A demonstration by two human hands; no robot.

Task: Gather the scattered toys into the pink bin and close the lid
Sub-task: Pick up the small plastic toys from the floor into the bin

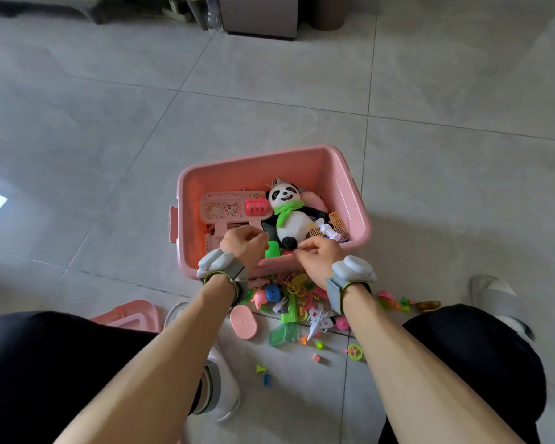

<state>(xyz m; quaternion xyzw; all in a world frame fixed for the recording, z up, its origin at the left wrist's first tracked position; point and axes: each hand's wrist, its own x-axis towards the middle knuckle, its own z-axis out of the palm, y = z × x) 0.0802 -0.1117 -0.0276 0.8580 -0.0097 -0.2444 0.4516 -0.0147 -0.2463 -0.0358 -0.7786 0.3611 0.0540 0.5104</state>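
The pink bin [350, 174] stands open on the tiled floor. Inside lie a panda plush [287, 213] with a green scarf, a pink toy case [228, 205] and yellow grid pieces [336, 221]. My left hand [242, 245] hovers over the bin's near side with fingers curled, right beside a green toy [272, 250]. My right hand [319, 259] is over the near rim, fingers curled downward; its palm is hidden. Scattered toys lie between the bin and my knees: a white toy plane [318, 322], a pink oval piece [243, 322], a green gun [285, 328].
The pink lid [132, 314] lies at lower left, partly behind my left knee. Small pieces are spread on the floor: a yellow-green wheel [355, 351], a blue block [266, 379]. My shoes flank the pile. Furniture and a bin stand along the far wall.
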